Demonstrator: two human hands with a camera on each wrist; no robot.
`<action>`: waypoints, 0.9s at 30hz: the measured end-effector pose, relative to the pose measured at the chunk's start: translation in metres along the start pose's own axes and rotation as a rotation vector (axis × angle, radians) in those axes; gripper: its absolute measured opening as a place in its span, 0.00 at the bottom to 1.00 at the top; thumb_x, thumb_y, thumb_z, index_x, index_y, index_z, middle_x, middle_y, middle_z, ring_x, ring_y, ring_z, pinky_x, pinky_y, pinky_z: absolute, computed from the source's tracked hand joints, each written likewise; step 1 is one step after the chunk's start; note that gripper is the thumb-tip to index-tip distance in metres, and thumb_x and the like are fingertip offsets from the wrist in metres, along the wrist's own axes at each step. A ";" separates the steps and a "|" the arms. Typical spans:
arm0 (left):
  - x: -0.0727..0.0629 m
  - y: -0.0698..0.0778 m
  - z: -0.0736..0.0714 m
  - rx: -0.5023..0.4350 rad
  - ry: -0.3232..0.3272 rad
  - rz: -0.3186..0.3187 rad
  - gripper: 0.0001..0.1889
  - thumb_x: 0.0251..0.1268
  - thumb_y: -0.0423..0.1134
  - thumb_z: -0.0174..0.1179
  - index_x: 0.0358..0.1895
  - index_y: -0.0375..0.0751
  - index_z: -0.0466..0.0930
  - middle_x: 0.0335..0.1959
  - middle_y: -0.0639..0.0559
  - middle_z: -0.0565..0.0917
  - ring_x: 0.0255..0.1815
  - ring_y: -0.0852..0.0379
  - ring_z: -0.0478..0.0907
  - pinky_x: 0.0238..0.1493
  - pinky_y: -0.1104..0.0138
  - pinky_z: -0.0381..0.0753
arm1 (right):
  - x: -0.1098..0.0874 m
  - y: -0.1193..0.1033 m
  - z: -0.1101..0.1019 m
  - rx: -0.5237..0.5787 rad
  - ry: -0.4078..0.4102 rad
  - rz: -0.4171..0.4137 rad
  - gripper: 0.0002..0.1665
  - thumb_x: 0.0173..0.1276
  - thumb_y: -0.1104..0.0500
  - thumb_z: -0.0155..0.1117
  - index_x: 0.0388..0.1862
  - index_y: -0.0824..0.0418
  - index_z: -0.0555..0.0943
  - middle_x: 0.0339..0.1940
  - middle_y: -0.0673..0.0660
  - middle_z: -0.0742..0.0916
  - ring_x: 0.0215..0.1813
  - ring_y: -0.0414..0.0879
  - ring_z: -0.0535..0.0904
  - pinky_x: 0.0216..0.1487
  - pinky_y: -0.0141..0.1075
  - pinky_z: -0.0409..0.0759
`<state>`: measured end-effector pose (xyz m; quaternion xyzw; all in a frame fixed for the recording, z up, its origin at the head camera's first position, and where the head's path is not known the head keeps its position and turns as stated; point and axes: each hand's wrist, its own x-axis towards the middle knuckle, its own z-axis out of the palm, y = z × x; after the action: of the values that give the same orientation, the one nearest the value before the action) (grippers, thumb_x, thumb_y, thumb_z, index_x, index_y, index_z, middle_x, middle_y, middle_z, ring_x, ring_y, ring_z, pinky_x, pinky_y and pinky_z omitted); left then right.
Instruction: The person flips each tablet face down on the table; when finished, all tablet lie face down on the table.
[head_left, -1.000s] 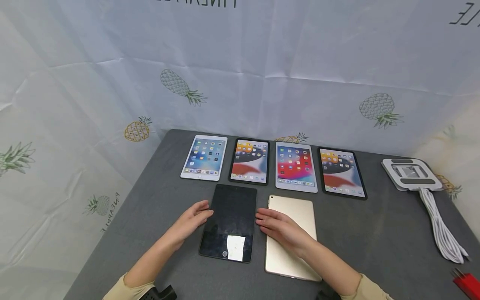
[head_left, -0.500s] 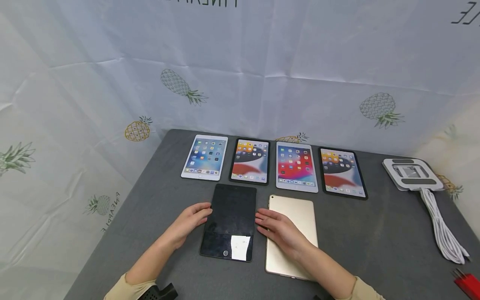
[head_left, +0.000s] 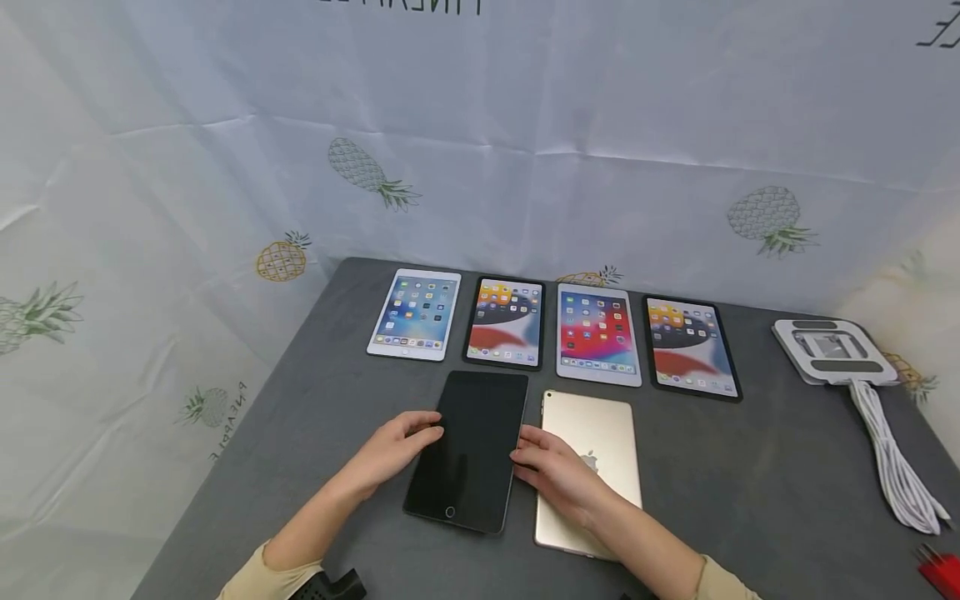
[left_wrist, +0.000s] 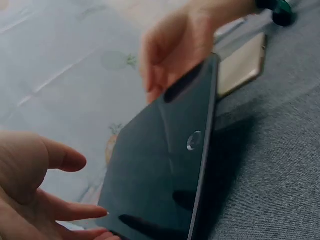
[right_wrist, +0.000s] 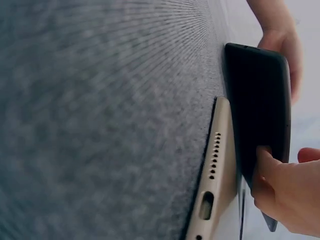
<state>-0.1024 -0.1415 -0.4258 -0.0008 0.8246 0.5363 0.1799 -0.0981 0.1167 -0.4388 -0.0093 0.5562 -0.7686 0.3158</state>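
Observation:
A black tablet with a round home button point(head_left: 474, 458) is raised off the grey table, and its shadow falls beneath it in the left wrist view. My right hand point(head_left: 562, 479) holds its right edge, with bent fingers under the tablet in the right wrist view. At the opposite edge is my left hand point(head_left: 390, 454). Its outstretched fingers point(left_wrist: 82, 211) meet the tablet's side, while the thumb stands apart above the screen. Beneath my right hand, a gold tablet point(head_left: 596, 425) lies back up, partly covered by that hand and forearm.
Along the back of the table point(head_left: 780, 467) lies a row of tablets: white point(head_left: 415, 312), black point(head_left: 505, 321), white point(head_left: 598, 333) and black point(head_left: 693, 346). At right are a white-and-grey device point(head_left: 836, 352) with a bundled white cable point(head_left: 892, 454) and a red plug point(head_left: 941, 573). A patterned curtain point(head_left: 525, 100) hangs behind.
Both hands have closed in on the black tablet's sides. The tablet has come up from the table, turned slightly and shifted right, and the bright reflection on its screen is gone.

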 end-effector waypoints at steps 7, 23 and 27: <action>-0.008 0.018 0.012 0.154 -0.060 0.146 0.25 0.71 0.49 0.56 0.62 0.36 0.75 0.67 0.40 0.71 0.68 0.42 0.67 0.62 0.50 0.72 | -0.003 -0.007 0.006 -0.013 -0.032 0.005 0.37 0.74 0.65 0.48 0.75 0.76 0.49 0.75 0.72 0.60 0.73 0.58 0.61 0.71 0.47 0.60; -0.017 0.048 0.018 0.392 -0.082 0.206 0.38 0.60 0.64 0.61 0.64 0.38 0.75 0.32 0.49 0.84 0.27 0.59 0.78 0.29 0.64 0.76 | -0.009 -0.028 0.023 -0.154 -0.157 -0.038 0.37 0.77 0.55 0.48 0.77 0.69 0.51 0.76 0.66 0.63 0.75 0.58 0.59 0.71 0.43 0.60; -0.016 0.051 0.016 0.430 -0.051 0.242 0.37 0.58 0.60 0.65 0.63 0.36 0.76 0.14 0.59 0.72 0.15 0.62 0.68 0.19 0.67 0.66 | -0.007 -0.031 0.027 -0.171 -0.198 -0.065 0.36 0.77 0.55 0.46 0.78 0.68 0.52 0.75 0.64 0.64 0.74 0.57 0.60 0.72 0.44 0.60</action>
<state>-0.0927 -0.1089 -0.3816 0.1498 0.9090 0.3660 0.1314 -0.0977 0.1029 -0.3992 -0.1298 0.5852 -0.7235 0.3423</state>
